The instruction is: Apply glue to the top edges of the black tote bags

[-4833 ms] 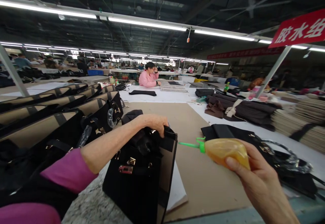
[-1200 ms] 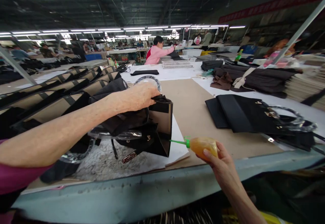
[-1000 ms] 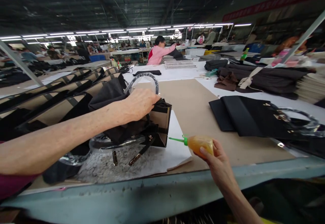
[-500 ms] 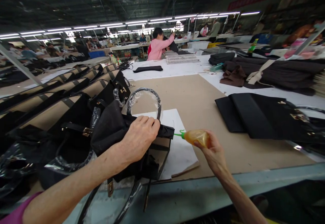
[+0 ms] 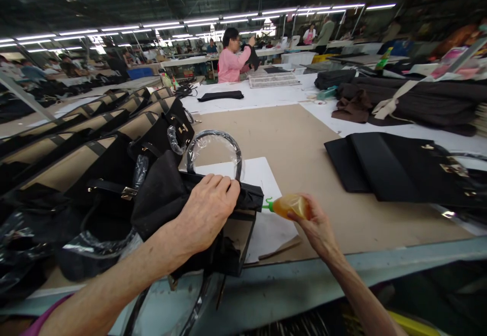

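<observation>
Our right hand (image 5: 312, 218) is closed round an amber squeeze bottle (image 5: 286, 205), its green nozzle (image 5: 270, 205) just beside or touching the black handbag (image 5: 249, 197); too hard a squeeze could smear it. Our left hand (image 5: 215, 201) clasps the black handbag at the bench's (image 5: 327, 275) near edge; loosening could let it slip.

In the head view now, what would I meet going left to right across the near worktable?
Standing bags with beige insides, left hand, green nozzle, amber bottle, right hand, black bag lying flat.
</observation>
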Demonstrator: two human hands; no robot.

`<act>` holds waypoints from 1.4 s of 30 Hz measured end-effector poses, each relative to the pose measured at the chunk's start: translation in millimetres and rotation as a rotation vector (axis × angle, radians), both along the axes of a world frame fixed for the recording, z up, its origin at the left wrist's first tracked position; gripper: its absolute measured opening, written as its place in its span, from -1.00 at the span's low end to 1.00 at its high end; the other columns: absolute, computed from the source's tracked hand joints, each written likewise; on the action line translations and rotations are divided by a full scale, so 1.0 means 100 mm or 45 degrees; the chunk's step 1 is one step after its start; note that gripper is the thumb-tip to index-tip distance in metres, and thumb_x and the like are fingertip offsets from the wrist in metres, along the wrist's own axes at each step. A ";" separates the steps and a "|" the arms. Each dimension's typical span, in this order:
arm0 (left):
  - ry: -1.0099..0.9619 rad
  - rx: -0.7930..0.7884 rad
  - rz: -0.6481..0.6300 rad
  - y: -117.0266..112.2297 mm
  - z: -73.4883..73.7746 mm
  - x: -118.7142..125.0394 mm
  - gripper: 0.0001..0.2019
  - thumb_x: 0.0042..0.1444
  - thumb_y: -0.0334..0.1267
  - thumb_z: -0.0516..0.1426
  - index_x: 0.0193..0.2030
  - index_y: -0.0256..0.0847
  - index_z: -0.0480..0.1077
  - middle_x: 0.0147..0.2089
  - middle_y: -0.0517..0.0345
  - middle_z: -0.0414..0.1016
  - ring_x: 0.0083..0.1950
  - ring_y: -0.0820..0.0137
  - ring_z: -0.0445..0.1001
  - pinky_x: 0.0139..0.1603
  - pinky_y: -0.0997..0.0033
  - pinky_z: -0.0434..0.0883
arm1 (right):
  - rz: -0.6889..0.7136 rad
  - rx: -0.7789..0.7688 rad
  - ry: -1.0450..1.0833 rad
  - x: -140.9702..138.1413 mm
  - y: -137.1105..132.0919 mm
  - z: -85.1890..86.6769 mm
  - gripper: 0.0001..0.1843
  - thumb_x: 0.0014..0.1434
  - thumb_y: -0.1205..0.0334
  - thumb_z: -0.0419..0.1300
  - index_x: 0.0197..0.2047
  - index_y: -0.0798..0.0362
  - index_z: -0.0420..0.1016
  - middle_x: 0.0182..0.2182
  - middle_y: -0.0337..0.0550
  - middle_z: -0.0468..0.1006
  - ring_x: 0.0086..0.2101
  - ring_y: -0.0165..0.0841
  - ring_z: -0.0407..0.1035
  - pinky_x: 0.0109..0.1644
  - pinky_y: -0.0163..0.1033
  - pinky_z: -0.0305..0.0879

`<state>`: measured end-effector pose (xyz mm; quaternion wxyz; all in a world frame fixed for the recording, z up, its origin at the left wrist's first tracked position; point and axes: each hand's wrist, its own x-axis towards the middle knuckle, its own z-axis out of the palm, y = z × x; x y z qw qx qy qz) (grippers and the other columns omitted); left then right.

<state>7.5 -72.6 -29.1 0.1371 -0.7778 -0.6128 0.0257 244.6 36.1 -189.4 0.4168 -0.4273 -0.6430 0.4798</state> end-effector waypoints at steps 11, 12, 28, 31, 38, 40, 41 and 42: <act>-0.011 0.101 -0.007 -0.23 -0.05 0.03 -0.68 -0.03 -0.52 0.08 -0.08 -0.36 0.33 -0.14 -0.10 0.42 -0.10 0.14 0.37 -0.09 0.15 0.38 | 0.016 -0.219 0.073 0.08 -0.11 0.01 -0.43 -0.06 -0.05 0.34 -0.06 0.05 0.30 -0.25 -0.13 0.48 -0.21 -0.08 0.38 -0.18 -0.04 0.40; -0.015 0.113 -0.015 -0.25 -0.06 0.03 -0.68 -0.04 -0.52 0.08 -0.08 -0.36 0.33 -0.14 -0.11 0.42 -0.10 0.14 0.37 -0.08 0.15 0.38 | 0.015 -0.236 0.088 0.08 -0.12 0.01 -0.43 -0.05 -0.05 0.34 -0.06 0.05 0.29 -0.24 -0.13 0.48 -0.21 -0.08 0.39 -0.18 -0.05 0.42; -0.035 0.265 -0.066 -0.33 -0.15 0.08 -0.67 0.01 -0.52 0.00 -0.05 -0.42 0.37 -0.11 -0.17 0.45 -0.10 0.14 0.40 0.00 0.13 0.40 | 0.038 -0.334 0.115 0.11 -0.16 -0.03 -0.51 -0.04 0.00 0.37 -0.11 0.06 0.36 -0.27 -0.13 0.49 -0.22 -0.09 0.39 -0.18 -0.09 0.42; -0.038 0.247 -0.071 -0.35 -0.16 0.08 -0.65 0.01 -0.51 0.01 -0.04 -0.42 0.36 -0.09 -0.19 0.44 -0.08 0.12 0.39 0.01 0.11 0.39 | 0.072 -0.400 0.170 0.12 -0.17 0.02 -0.52 -0.02 -0.01 0.35 -0.12 0.07 0.37 -0.23 -0.09 0.49 -0.18 -0.07 0.38 -0.19 -0.11 0.44; -0.015 0.247 -0.057 -0.37 -0.18 0.10 -0.66 0.02 -0.50 0.02 -0.03 -0.39 0.35 -0.08 -0.17 0.44 -0.07 0.12 0.39 0.01 0.12 0.39 | 0.104 -0.506 0.236 0.11 -0.22 0.09 -0.51 -0.04 -0.01 0.35 -0.12 0.08 0.37 -0.22 -0.05 0.49 -0.19 -0.06 0.38 -0.25 -0.11 0.46; -0.007 0.245 -0.059 -0.36 -0.17 0.10 -0.66 0.01 -0.50 0.02 -0.03 -0.42 0.36 -0.08 -0.17 0.45 -0.07 0.12 0.39 0.01 0.13 0.39 | 0.110 -0.515 0.235 0.11 -0.24 0.10 -0.52 -0.05 0.00 0.36 -0.13 0.08 0.39 -0.23 -0.06 0.50 -0.19 -0.07 0.38 -0.23 -0.13 0.45; -0.004 0.240 -0.064 -0.36 -0.17 0.10 -0.66 0.00 -0.50 0.03 -0.04 -0.43 0.36 -0.09 -0.18 0.45 -0.08 0.12 0.39 0.01 0.12 0.39 | 0.116 -0.521 0.235 0.11 -0.25 0.11 -0.53 -0.05 0.00 0.36 -0.14 0.08 0.40 -0.23 -0.07 0.50 -0.19 -0.07 0.38 -0.23 -0.13 0.44; -0.003 0.237 -0.071 -0.35 -0.17 0.10 -0.66 0.00 -0.51 0.03 -0.04 -0.44 0.37 -0.09 -0.18 0.45 -0.08 0.12 0.39 0.01 0.12 0.39 | 0.124 -0.527 0.236 0.12 -0.26 0.13 -0.54 -0.05 0.00 0.37 -0.15 0.07 0.40 -0.24 -0.07 0.50 -0.19 -0.07 0.38 -0.23 -0.14 0.44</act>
